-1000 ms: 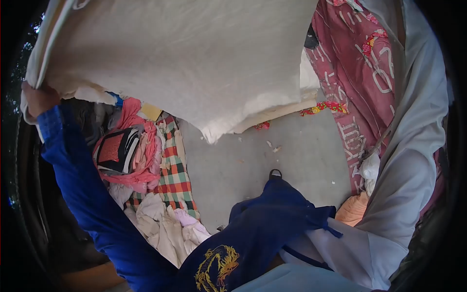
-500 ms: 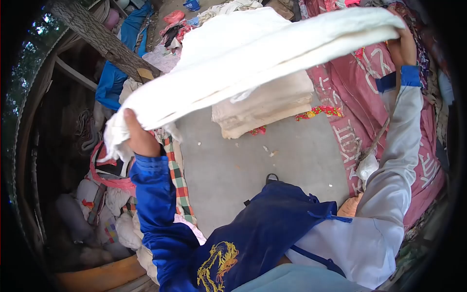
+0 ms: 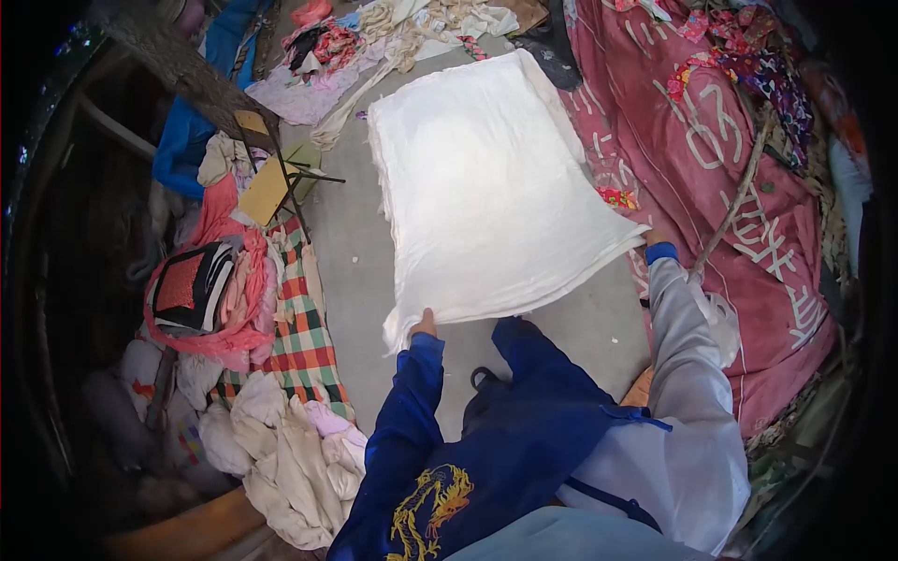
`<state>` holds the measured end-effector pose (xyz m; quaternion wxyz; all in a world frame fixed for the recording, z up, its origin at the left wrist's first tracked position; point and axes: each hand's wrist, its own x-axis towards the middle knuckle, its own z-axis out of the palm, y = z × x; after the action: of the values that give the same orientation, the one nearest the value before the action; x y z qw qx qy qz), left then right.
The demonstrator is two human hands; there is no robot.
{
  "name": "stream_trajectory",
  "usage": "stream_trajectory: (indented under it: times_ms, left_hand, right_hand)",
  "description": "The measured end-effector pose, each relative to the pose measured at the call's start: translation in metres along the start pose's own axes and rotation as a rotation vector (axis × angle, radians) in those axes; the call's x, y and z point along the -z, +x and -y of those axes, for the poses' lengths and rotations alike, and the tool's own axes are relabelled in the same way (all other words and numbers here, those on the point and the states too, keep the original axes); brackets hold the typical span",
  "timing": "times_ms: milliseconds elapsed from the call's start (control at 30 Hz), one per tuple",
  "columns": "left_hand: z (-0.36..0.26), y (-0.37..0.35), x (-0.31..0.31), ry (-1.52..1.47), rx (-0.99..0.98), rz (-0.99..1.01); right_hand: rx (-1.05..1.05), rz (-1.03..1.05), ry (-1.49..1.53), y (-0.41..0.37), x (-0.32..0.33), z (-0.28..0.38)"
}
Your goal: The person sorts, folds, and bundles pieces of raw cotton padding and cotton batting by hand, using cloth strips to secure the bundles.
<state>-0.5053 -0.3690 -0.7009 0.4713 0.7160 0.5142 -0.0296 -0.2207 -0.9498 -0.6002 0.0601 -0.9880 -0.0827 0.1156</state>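
Observation:
A large, soft white cotton sheet [image 3: 477, 178] with ragged edges spreads out in front of me. Its far part lies low over the grey floor, over where a folded cream cloth lay, which is now hidden. My left hand [image 3: 425, 323] is closed on the near left corner, and that corner hangs a little above the floor. The near right corner is pinched in my right hand [image 3: 657, 237], drawn out to a point. Between both hands the near edge sags in a shallow curve. The fingertips are partly hidden by the sheet.
A pink tarpaulin [image 3: 711, 168] with white lettering and a stick [image 3: 739, 192] lies on the right. To the left are a small yellow stool [image 3: 265, 190], a checked cloth [image 3: 304, 327], a pink bundle [image 3: 201, 299] and a tree trunk [image 3: 187, 70]. Cloth scraps [image 3: 416, 28] lie at the back.
Both hands have come down and toward my body, still holding the white sheet. Raised and bunched before, the sheet is now spread flat over the folded cream cloth.

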Motion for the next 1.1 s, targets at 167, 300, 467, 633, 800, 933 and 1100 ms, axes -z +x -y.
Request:
stream_trajectory:
  times_ms: [167, 300, 467, 633, 800, 933, 1100]
  left_hand:
    - [-0.040, 0.036, -0.006, -0.006, -0.063, -0.199]
    - [-0.172, 0.084, -0.005, 0.026, -0.110, -0.317]
    - [-0.352, 0.208, -0.025, -0.433, -0.299, -0.353]
    - [-0.516, 0.312, -0.035, -0.782, -0.302, -0.251]
    - [-0.607, 0.298, -0.065, -0.747, -0.399, 0.052]
    - [-0.528, 0.327, -0.132, -0.564, -0.175, 0.171]
    - [-0.378, 0.353, -0.202, -0.639, 0.393, 0.085]
  right_hand:
    - [-0.455, 0.081, 0.814, 0.106, -0.029, -0.022]
    - [-0.529, 0.028, 1.356, 0.254, -0.056, -0.067]
    - [-0.361, 0.011, 1.628, 0.415, 0.115, 0.038]
    - [-0.248, -0.094, 1.660, 0.577, 0.220, 0.106]
    - [0.076, -0.303, 1.991, 0.656, 0.233, 0.162]
    - [-0.134, 0.084, 1.605, 0.643, 0.141, 0.175]
    - [-0.814, 0.404, 1.467, 0.528, -0.079, 0.139]
